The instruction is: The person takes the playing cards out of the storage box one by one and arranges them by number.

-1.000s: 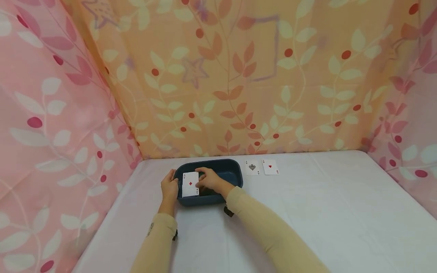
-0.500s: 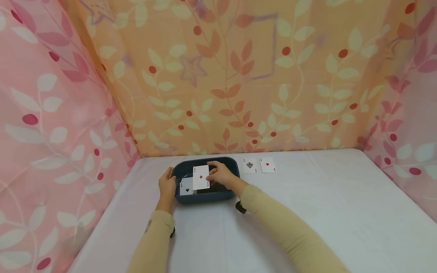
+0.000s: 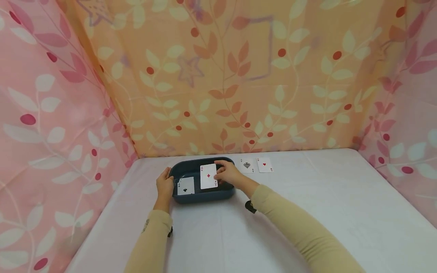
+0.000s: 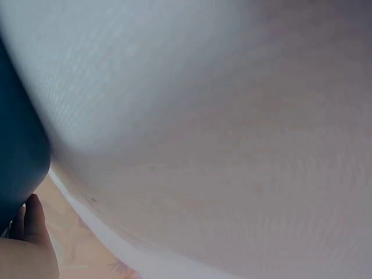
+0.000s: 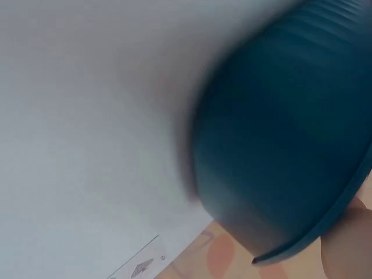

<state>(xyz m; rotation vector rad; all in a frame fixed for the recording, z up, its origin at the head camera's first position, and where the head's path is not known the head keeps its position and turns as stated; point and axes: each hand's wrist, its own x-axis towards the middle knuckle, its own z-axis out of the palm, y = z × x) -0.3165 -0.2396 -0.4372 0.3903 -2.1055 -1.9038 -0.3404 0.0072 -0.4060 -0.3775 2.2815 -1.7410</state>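
A dark blue oblong basin [image 3: 205, 196] stands near the far side of the table. My left hand [image 3: 165, 186] grips its left end, thumb at the rim; the left wrist view shows the fingers [image 4: 35, 221] against the basin's outer wall [image 4: 17, 133]. Between the thumb and fingers of my right hand [image 3: 229, 175], an ace of diamonds [image 3: 207, 176] is pinched face up over the basin's right part. An ace of clubs [image 3: 186, 186] lies inside at the left, with what looks like card edges under it. In the right wrist view the basin [image 5: 273, 139] hides most of that hand.
Right of the basin, an ace of spades [image 3: 246, 165] and an ace of hearts [image 3: 264, 165] lie face up side by side on the white tablecloth [image 3: 307, 197]. Patterned cloth [image 3: 218, 76] hangs behind the table, with pink cloth at both sides.
My right hand has drawn the ace of diamonds to the right, off the ace of clubs it covered a second ago. The left hand stays at the basin's left end.
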